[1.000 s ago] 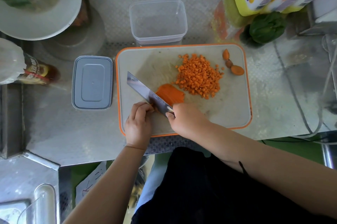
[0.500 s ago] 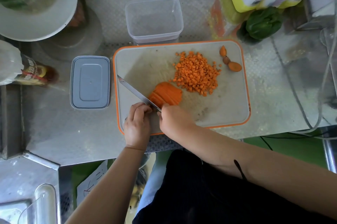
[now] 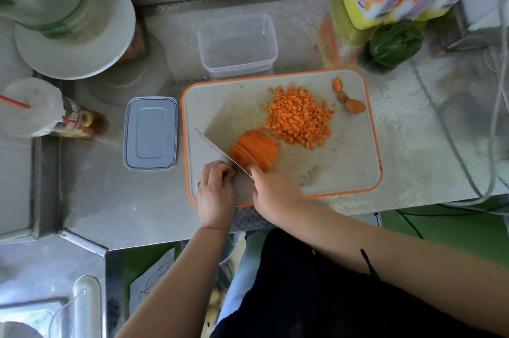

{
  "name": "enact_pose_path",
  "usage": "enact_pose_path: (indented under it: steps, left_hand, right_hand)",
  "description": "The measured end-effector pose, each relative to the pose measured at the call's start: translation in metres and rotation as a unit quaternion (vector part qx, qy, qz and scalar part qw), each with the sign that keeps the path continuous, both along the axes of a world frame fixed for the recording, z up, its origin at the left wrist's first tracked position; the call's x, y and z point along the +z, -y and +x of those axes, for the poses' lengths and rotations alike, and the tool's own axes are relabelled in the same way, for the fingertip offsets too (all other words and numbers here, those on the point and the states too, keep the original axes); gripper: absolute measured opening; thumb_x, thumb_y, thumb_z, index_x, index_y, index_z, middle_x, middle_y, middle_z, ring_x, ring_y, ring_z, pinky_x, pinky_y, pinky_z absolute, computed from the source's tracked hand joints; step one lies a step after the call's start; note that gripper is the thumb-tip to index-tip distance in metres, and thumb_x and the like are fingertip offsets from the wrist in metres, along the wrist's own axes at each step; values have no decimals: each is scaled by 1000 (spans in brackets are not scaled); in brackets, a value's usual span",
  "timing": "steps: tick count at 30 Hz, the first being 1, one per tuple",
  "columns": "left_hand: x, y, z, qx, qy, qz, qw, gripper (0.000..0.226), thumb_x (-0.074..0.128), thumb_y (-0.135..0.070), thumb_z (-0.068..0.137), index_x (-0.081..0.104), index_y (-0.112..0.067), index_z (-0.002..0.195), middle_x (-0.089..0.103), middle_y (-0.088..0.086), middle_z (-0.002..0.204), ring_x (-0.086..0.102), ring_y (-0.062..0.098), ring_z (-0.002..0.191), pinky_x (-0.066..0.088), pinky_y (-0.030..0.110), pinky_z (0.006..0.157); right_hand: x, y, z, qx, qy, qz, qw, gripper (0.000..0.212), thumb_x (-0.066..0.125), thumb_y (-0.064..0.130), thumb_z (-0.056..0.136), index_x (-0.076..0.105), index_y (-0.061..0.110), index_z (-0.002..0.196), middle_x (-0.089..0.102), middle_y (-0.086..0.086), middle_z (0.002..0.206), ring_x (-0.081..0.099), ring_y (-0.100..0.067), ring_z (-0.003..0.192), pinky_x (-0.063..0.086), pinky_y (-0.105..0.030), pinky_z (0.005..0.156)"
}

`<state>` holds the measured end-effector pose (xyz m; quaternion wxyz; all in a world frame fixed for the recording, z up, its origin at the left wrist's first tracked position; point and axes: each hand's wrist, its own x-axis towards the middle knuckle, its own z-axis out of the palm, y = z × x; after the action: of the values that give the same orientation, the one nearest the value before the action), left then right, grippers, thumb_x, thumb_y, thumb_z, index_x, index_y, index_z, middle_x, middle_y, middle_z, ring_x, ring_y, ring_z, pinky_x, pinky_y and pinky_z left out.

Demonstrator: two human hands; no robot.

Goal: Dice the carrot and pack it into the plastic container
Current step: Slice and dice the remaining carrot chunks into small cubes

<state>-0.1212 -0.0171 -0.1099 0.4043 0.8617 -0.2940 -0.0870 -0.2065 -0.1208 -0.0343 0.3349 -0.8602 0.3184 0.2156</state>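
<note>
Dicing is partly done in the head view: a heap of carrot cubes [image 3: 298,117] lies on the cutting board [image 3: 220,106], beyond the right hand [image 3: 271,191] and slightly to its right, while a fan of carrot slices [image 3: 254,149] just past that hand's fingertips waits to be cut down. The right hand grips the knife [image 3: 217,153], blade angled away to the left against the slices; the left hand [image 3: 216,186], fingers curled, seems to steady the cut pieces beside the blade, though its hold is hidden. Three trimmed ends [image 3: 349,98] lie further right. Beyond both hands, the plastic container [image 3: 237,62] stands empty, so packing has not begun; its lid [image 3: 151,132] lies left of the left hand.
</note>
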Motion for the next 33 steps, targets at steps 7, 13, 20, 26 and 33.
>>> enact_pose_path:
  steps: [7,13,20,26,33]
  left_hand:
    - [10,2,-2,-1,-22,52,998,16,51,-14,86,63,-4,90,62,8,99,59,29,81,45,34,71]
    - [22,10,1,18,-61,91,994,18,57,-11,92,59,-7,110,62,5,110,64,33,91,49,42,73]
    - [40,18,0,5,-118,147,982,38,62,-25,93,53,-19,129,51,-5,128,62,15,99,49,39,86]
    - [44,23,-5,26,-135,166,977,42,69,-30,88,56,-26,128,51,-12,123,60,12,103,50,39,88]
    - [47,37,-19,99,-166,143,971,40,68,-21,90,59,-26,128,53,-10,126,61,14,99,44,18,82]
  right_hand:
    - [7,10,-6,-2,-9,43,999,12,40,16,97,47,14,107,44,3,72,50,-25,72,36,-33,60]
    - [26,35,-23,-23,10,38,999,19,41,23,97,38,17,79,43,0,69,46,-25,68,33,-34,59]
    - [36,70,-60,-87,26,24,996,29,45,26,97,36,22,69,46,1,65,49,-25,69,34,-35,60]
    - [35,81,-83,-98,46,43,993,18,46,24,96,45,19,78,53,0,70,52,-23,71,40,-36,65]
    - [29,94,-94,-64,53,59,995,20,45,25,96,41,28,77,51,7,67,52,-14,67,36,-29,57]
